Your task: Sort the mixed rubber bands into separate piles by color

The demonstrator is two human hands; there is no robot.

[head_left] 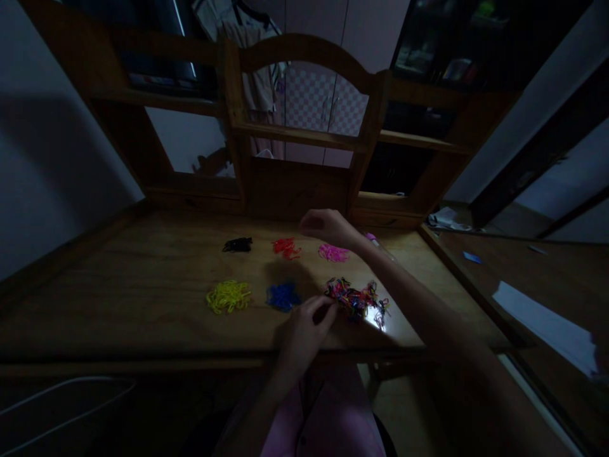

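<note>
In the head view, the left hand (307,327) is resting at the near edge of the bench (143,285), its fingers (320,306) drawn narrow and touching the left end of the mixed pile (356,298) of coloured bands; whether it is pinching one is too dim to tell. The mixed pile is lying with its long axis running left to right, just right of the blue pile (283,296). The right hand (326,227) is reaching far across, loosely curled, hovering just behind the pink pile (333,253) and beside the red pile (286,247); its hold cannot be told. The yellow pile (228,296) and black pile (238,244) are lying well left.
</note>
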